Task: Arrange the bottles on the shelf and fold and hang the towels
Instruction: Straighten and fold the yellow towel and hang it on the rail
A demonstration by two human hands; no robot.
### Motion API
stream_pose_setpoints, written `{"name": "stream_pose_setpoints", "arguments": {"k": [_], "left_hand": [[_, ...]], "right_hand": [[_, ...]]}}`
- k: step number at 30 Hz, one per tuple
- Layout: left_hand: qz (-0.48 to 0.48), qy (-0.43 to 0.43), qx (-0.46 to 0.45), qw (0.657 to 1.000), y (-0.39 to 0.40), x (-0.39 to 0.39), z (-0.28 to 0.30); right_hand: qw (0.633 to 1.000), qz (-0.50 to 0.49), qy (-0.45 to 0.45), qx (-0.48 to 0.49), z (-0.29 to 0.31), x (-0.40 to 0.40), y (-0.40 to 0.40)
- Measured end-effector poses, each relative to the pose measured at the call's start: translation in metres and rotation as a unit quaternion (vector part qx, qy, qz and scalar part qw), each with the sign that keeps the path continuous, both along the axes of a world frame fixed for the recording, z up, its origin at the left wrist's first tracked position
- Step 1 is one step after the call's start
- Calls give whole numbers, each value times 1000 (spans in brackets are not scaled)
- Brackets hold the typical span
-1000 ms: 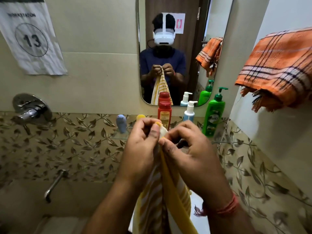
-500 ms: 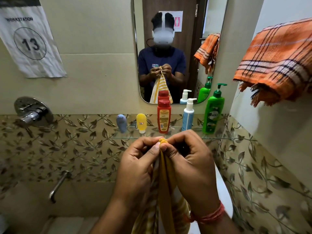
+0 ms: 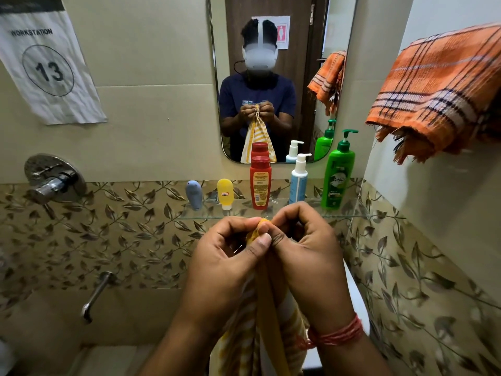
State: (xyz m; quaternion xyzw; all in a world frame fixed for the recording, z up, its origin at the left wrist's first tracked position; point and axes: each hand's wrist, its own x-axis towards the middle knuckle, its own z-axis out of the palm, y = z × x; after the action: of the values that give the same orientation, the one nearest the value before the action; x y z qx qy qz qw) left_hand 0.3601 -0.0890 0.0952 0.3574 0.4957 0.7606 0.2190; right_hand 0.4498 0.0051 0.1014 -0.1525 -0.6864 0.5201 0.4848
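A yellow and white striped towel point(image 3: 268, 321) hangs down in front of me, pinched at its top corner by both hands held close together. My left hand point(image 3: 227, 264) and my right hand point(image 3: 306, 256) are each closed on that corner just below the glass shelf point(image 3: 349, 213). On the shelf stand, left to right, a grey-blue tube point(image 3: 194, 194), a yellow tube point(image 3: 225, 193), a red bottle point(image 3: 260, 182), a white and blue pump bottle point(image 3: 298, 180) and a green pump bottle point(image 3: 338, 172). An orange checked towel point(image 3: 439, 88) hangs on the right wall.
A mirror point(image 3: 271, 77) above the shelf reflects me and the towels. A chrome mixer valve point(image 3: 53, 180) and a spout point(image 3: 96, 294) stick out of the left wall. A paper sign numbered 13 point(image 3: 46, 69) hangs at upper left.
My hands with the towel corner have dropped lower in view, uncovering the bottles on the shelf. Both hands stay pinched on the towel.
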Motion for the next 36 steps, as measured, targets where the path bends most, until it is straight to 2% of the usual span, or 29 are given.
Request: {"name": "stream_pose_setpoints", "arguments": {"k": [2,4,8,11,14,17,19,21,24,27,29,31,33,36], "left_hand": [[10,24,-12,1000,-2,1,0],[2,11,-3,1000,-4,2,0],[-14,-37,26,999,-11,3,3],[-25,-23,35,999,-19,4,3],[-22,18,-1,1000,-26,5,0],[-57,102,-46,992,-35,6,4],[-76,146,-68,984,-38,9,7],[-51,149,-55,986,-38,13,6],[0,120,-28,992,-35,17,3],[37,65,-16,997,-33,16,2],[74,41,-8,996,-33,12,4],[118,35,-4,992,-34,4,6],[155,23,12,988,-37,-4,8],[206,3,42,978,-39,-16,9]], "right_hand": [[998,32,4,-54,-1,3,-2],[994,58,11,-91,-2,6,-3],[990,118,-14,-78,-6,15,-9],[987,143,-75,-14,-3,28,-9],[989,64,-106,83,-3,40,-11],[969,-23,-130,211,-2,46,-19],[954,-41,-140,262,0,48,-24],[948,-46,-142,280,2,48,-26],[960,-28,-127,248,0,47,-26],[984,62,-118,121,-10,47,-20],[981,148,-120,36,-21,50,-13],[963,237,-130,-12,-34,55,-7],[948,266,-170,32,-47,59,-1],[931,250,-253,87,-67,61,4]]}}
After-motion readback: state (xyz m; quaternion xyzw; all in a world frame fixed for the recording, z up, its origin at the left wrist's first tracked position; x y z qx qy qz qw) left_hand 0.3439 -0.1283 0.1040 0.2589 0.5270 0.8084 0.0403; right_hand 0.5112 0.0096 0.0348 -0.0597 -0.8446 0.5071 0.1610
